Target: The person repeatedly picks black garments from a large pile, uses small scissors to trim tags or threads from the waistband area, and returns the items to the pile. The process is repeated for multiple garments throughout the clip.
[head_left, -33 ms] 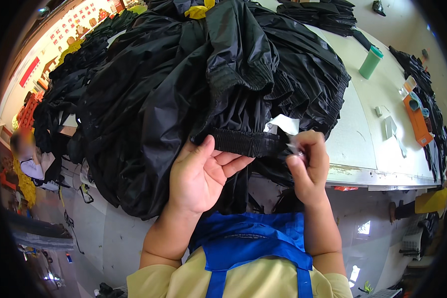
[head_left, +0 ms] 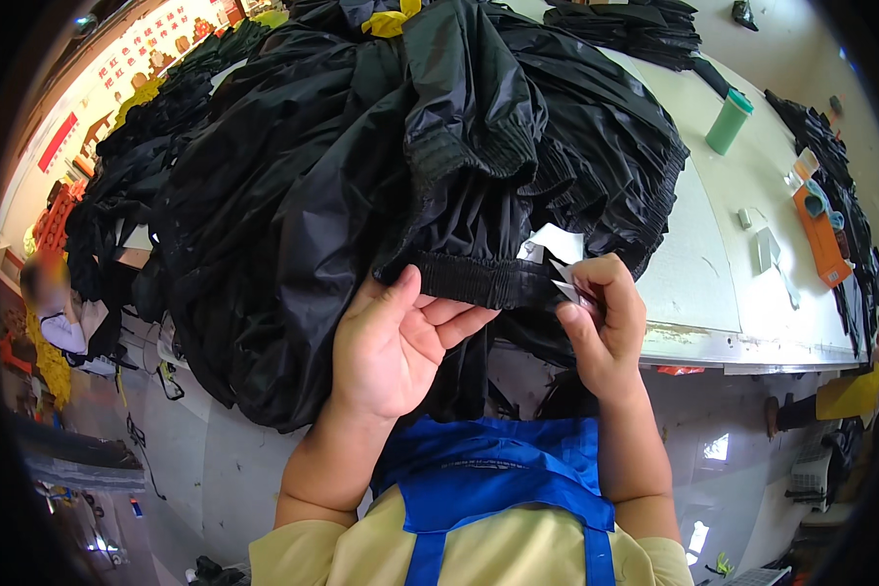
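A pile of black, shiny pull-on trousers or similar garments (head_left: 313, 156) with gathered elastic bands fills the table's near side. My left hand (head_left: 386, 352) holds one elastic band (head_left: 479, 280), thumb on top and fingers underneath. At the band's right end, my right hand (head_left: 610, 327) is closed around small thread snips (head_left: 565, 283). Their two pointed metal blades stand slightly apart beside the black fabric; the handles are hidden in my palm. A white label (head_left: 555, 241) sticks up from the garment just above the blades.
On the pale table (head_left: 708, 244) stand a green lidded cup (head_left: 730, 122) and an orange box (head_left: 820, 237). Folded black garments (head_left: 625, 34) lie at the back. A person (head_left: 59, 303) is at the far left, and another person's yellow-clothed part (head_left: 843, 397) shows at right.
The snips, blurred before, now show clearly with their blades apart. My right hand has shifted very slightly; the left hand and the band stay in place.
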A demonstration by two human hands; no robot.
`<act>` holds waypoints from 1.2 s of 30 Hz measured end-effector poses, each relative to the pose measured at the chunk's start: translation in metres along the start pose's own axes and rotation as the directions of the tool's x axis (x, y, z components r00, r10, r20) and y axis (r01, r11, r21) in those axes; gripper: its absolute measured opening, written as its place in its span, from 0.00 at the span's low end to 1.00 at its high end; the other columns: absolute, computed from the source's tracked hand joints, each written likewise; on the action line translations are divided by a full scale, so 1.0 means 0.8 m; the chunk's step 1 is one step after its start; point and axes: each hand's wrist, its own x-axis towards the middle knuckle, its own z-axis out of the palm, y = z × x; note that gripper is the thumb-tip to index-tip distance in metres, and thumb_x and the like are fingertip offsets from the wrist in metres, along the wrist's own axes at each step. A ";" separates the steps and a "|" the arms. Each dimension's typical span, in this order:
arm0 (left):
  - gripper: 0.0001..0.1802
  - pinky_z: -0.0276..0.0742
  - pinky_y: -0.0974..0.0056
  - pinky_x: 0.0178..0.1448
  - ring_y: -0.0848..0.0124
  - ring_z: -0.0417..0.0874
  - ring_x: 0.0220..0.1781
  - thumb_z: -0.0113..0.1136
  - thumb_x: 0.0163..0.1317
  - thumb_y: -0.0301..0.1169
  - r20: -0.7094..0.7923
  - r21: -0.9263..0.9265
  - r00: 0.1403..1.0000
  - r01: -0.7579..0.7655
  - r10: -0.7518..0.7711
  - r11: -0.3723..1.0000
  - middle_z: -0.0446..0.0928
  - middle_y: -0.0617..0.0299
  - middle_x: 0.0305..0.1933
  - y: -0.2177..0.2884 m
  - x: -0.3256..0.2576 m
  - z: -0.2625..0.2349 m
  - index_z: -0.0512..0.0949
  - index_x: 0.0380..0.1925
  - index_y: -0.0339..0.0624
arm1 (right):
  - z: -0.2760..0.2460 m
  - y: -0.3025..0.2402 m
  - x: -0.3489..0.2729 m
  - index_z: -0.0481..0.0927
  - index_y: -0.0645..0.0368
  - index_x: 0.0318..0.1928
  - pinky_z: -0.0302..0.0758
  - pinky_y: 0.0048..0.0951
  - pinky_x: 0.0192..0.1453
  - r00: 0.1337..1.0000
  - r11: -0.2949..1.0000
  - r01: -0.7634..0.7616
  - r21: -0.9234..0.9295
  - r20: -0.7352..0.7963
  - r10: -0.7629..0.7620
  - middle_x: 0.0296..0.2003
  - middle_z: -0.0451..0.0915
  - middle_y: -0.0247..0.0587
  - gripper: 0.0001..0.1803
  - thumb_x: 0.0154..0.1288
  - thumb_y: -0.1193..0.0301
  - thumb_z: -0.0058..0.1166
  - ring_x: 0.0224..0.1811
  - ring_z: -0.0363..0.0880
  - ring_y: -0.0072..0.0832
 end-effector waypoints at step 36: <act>0.19 0.75 0.50 0.61 0.55 0.79 0.55 0.39 0.71 0.34 0.020 -0.003 1.000 0.006 -0.005 1.000 0.77 0.45 0.51 0.006 -0.002 -0.003 0.69 0.54 0.31 | 0.000 -0.004 0.032 0.81 0.63 0.34 0.72 0.22 0.32 0.991 0.990 0.135 0.032 -0.001 -0.135 0.30 0.79 0.39 0.15 0.44 0.73 0.71 0.29 0.76 0.25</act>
